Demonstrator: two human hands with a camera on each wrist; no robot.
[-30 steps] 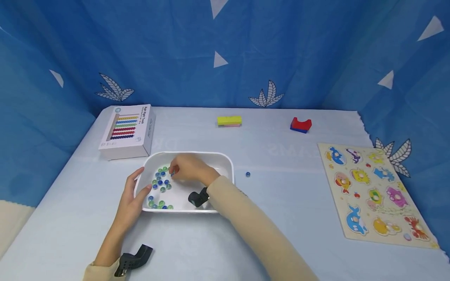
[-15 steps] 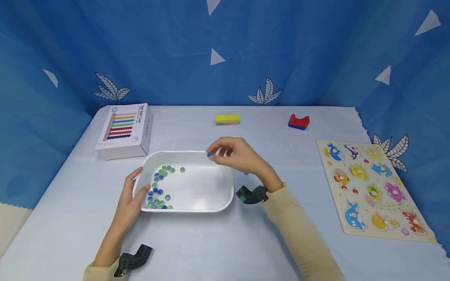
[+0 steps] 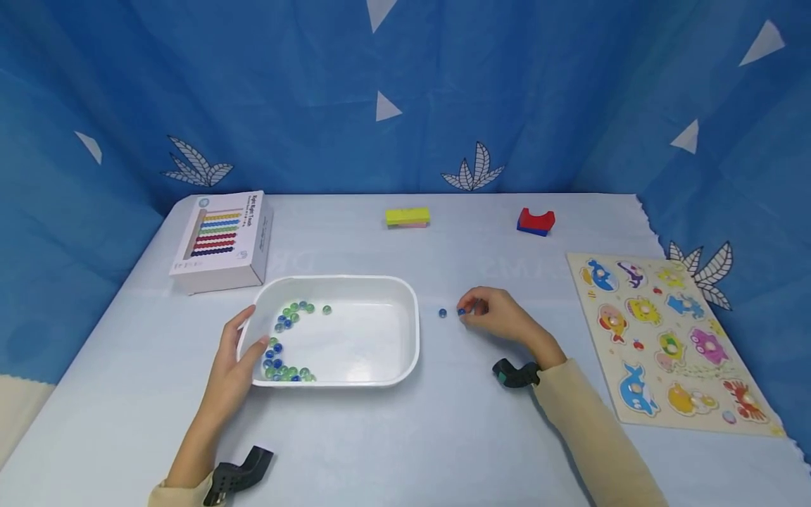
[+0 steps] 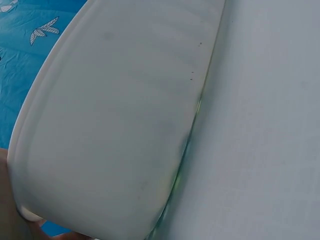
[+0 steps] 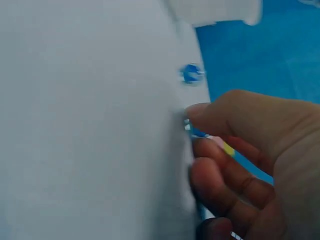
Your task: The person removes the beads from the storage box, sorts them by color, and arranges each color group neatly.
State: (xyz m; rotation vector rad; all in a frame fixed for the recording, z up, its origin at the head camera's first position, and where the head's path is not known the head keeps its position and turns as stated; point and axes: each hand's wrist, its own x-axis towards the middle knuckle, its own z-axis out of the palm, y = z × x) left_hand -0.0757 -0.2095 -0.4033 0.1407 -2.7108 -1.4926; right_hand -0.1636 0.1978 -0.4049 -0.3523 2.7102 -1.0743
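Observation:
My left hand (image 3: 233, 365) grips the left end of a white tray (image 3: 355, 384), thumb over the rim and fingers along the outside. Several green and blue marbles (image 3: 290, 372) lie in the tray's left part, and one green marble (image 3: 327, 310) sits apart from them. To the right of the tray, my right hand (image 3: 500, 315) pinches a blue marble (image 3: 461, 312) between thumb and fingers at the tabletop. Just left of it another blue marble (image 3: 443, 313) lies on the cloth. The left wrist view shows mostly the tray's outer wall (image 4: 110, 115).
An abacus box (image 3: 222, 243) stands behind the tray at the left. Farther back are a yellow block (image 3: 407, 217) on a pink one and a red arched block (image 3: 536, 219) on a blue one. A sea-animal peg puzzle board (image 3: 674, 345) lies at the right.
My right hand has lifted a blue marble out of the tray and carried it right, down to the table beside the other marble. Marbles in the tray have rolled. My left hand keeps its grip.

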